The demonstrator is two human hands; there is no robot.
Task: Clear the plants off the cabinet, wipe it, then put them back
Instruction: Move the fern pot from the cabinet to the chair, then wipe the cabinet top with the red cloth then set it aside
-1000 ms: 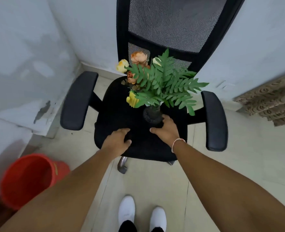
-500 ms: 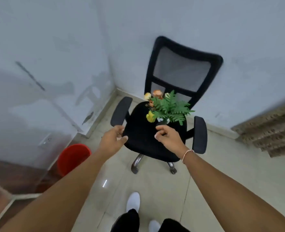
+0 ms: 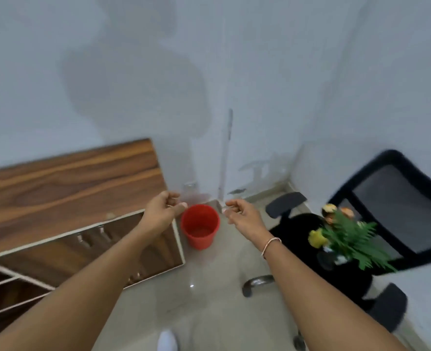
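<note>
On the far left we see the wooden cabinet (image 3: 65, 178), its dark, grained top bare and set against the pale wall (image 3: 133, 72). Its front panels, edged in a light trim, face the floor (image 3: 209, 287) below us, and small metal handles show on the nearest panel.

Our left hand (image 3: 162, 211) hangs in the air over the cabinet's right end, loosely curled with the fingers half closed, and it grips nothing. Just to its right, on the tiled floor beside the cabinet's corner, stands an upright red bucket (image 3: 200, 229); we cannot tell what is inside it.

Our right hand (image 3: 242, 214) hovers to the right of the bucket, also loosely curled and holding nothing. A thin bracelet (image 3: 270, 245) sits on that wrist. Both hands are apart from each other, with the bucket seen between them.

Further right a black office chair (image 3: 391, 198) with a mesh back stands in the corner of the room. On its seat rests the plant (image 3: 346, 236): green fern-like leaves with yellow and orange flowers in a small dark pot. It is well apart from the cabinet and touched by neither hand. The view is blurred, so finer detail is lost. At the bottom edge the tip of a white shoe (image 3: 167, 340) shows on the floor.
</note>
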